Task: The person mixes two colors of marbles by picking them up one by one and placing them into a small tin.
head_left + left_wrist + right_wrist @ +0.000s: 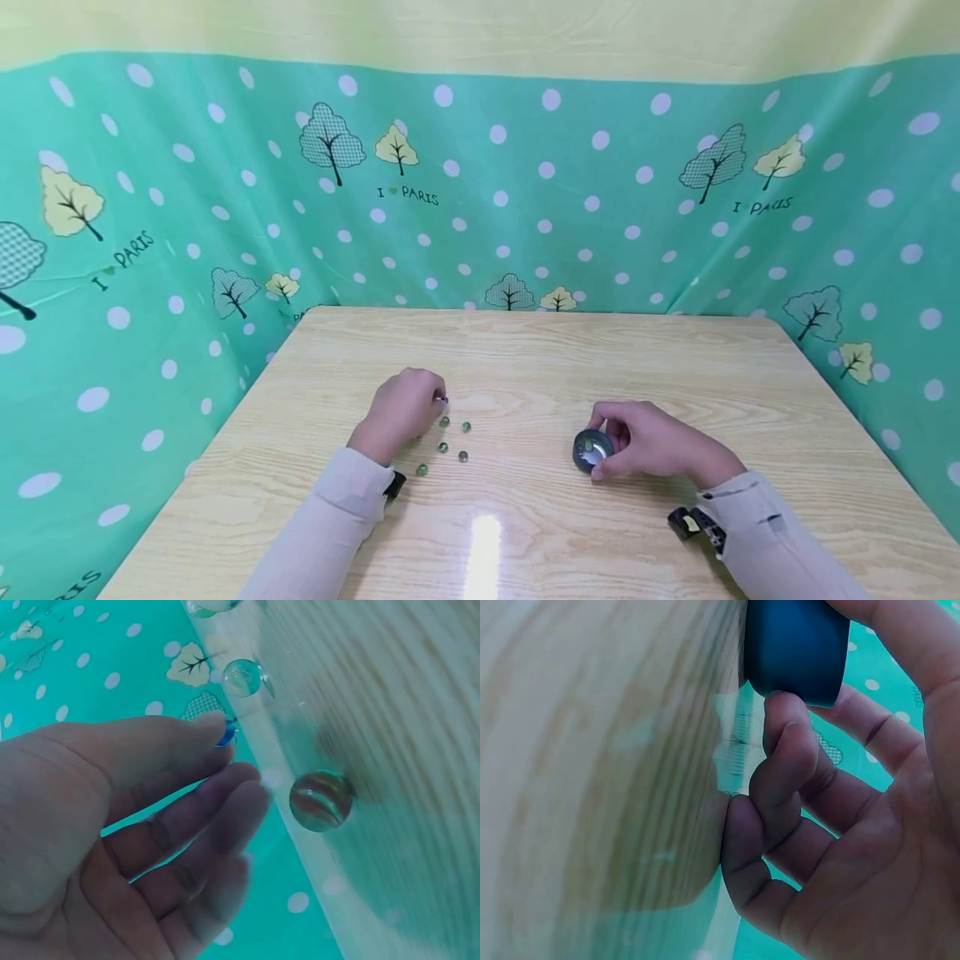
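Loose marbles (pixel 453 439) on table (pixel 675 358) beside left hand (pixel 401 408)

1. Small blue glass marble (pixel 229 733) was mostly hidden behind left hand (pixel 120 840) fingertips.
2. Dark blue round container (pixel 795 646) was cut off by top edge.
3. Small green glass marbles (pixel 443 447) were too tiny for pattern detail.
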Demonstrator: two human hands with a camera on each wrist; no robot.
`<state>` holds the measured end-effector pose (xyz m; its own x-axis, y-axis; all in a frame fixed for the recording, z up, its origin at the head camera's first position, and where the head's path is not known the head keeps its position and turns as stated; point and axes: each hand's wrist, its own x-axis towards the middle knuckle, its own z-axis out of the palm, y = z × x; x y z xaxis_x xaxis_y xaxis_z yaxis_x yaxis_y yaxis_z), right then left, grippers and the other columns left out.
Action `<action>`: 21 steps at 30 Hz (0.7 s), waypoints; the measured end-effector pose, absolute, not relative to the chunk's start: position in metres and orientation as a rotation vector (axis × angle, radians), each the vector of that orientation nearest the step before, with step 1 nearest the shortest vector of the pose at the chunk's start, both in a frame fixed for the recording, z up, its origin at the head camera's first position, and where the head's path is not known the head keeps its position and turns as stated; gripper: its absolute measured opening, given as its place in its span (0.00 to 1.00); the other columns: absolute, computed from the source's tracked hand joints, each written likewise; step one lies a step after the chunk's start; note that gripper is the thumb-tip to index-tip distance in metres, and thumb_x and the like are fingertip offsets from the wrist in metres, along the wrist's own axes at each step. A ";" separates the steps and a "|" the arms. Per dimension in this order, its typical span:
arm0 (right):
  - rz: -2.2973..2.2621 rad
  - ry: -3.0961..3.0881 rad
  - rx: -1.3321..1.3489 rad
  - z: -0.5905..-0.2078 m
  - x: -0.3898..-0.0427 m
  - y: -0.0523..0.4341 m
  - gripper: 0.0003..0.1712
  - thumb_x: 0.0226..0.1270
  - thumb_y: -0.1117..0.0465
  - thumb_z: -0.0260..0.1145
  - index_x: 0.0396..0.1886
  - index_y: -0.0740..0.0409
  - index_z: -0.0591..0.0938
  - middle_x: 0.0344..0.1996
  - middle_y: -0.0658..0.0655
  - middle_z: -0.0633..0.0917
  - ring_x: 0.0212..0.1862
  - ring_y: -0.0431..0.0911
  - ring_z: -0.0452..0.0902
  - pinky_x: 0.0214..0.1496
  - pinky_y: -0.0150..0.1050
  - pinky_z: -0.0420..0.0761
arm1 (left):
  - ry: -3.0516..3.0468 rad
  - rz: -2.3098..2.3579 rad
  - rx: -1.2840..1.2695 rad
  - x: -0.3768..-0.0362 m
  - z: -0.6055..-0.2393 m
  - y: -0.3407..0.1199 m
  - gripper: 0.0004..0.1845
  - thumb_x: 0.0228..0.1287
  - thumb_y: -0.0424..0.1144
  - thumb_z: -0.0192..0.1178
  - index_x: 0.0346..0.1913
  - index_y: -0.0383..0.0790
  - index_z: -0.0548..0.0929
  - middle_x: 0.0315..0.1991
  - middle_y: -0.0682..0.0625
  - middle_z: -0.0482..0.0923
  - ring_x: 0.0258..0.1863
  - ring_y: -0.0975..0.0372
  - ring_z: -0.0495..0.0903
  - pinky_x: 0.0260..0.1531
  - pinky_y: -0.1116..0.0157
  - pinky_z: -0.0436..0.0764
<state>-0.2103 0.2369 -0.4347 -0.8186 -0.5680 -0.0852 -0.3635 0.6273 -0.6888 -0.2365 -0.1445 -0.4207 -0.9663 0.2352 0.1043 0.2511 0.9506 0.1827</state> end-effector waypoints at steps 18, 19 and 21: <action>-0.997 2.556 -0.728 -0.438 -0.212 0.238 0.25 0.47 0.45 0.85 0.43 0.40 0.83 0.29 0.50 0.83 0.32 0.44 0.77 0.32 0.36 0.79 | -2.845 -0.290 -0.505 -0.227 -0.411 -0.127 0.04 0.66 0.44 0.69 0.38 0.50 0.91 0.33 0.58 0.84 0.30 0.67 0.79 0.30 0.64 0.80; -0.996 2.556 -0.727 -0.438 -0.212 0.238 0.25 0.48 0.45 0.85 0.43 0.40 0.83 0.30 0.50 0.83 0.32 0.44 0.77 0.32 0.36 0.79 | -2.838 -0.286 -0.514 -0.226 -0.411 -0.126 0.04 0.66 0.44 0.69 0.37 0.49 0.91 0.33 0.58 0.85 0.30 0.67 0.79 0.31 0.65 0.80; -0.999 2.553 -0.726 -0.439 -0.212 0.238 0.25 0.48 0.45 0.85 0.43 0.40 0.83 0.30 0.50 0.83 0.32 0.44 0.77 0.32 0.36 0.79 | -2.825 -0.279 -0.531 -0.225 -0.411 -0.123 0.04 0.65 0.44 0.69 0.37 0.50 0.91 0.31 0.58 0.84 0.29 0.67 0.78 0.30 0.66 0.79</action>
